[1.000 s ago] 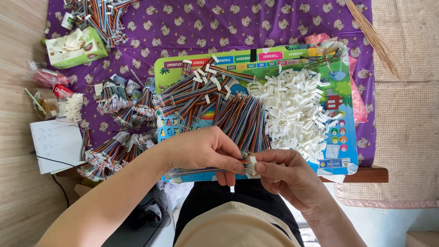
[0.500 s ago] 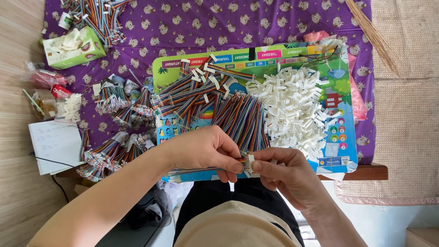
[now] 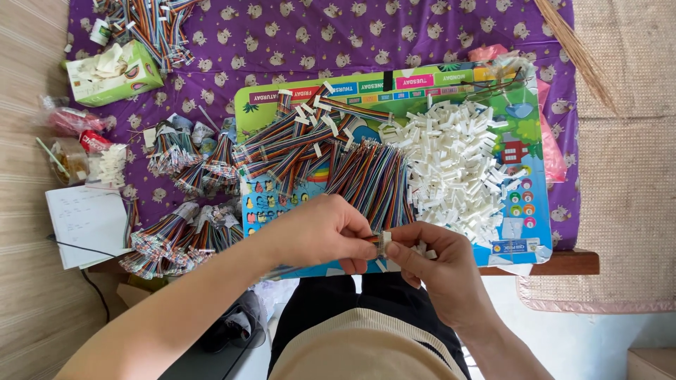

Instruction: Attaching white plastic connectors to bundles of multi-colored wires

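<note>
Barely shifted since a second ago: both hands still meeting at the near edge of the desk [image 3: 563, 262], same pinch, same spot. Left hand [image 3: 320, 232] pinching the end of a rainbow ribbon cable [image 3: 282, 270], fingertips pressed together at the cable's tip. Right hand [image 3: 433, 259] pinching a small white connector [image 3: 385, 241], held touching the cable end, between the two hands. Just behind, on a colourful plastic board [image 3: 524, 127]: a fan of ribbon cables [image 3: 373, 179] beside a heap of white connectors [image 3: 451, 165]. Further left, on the purple cloth [image 3: 422, 35], bundled cables [image 3: 179, 236], a green tissue box [image 3: 113, 72], a sheet of paper [image 3: 84, 225].
</note>
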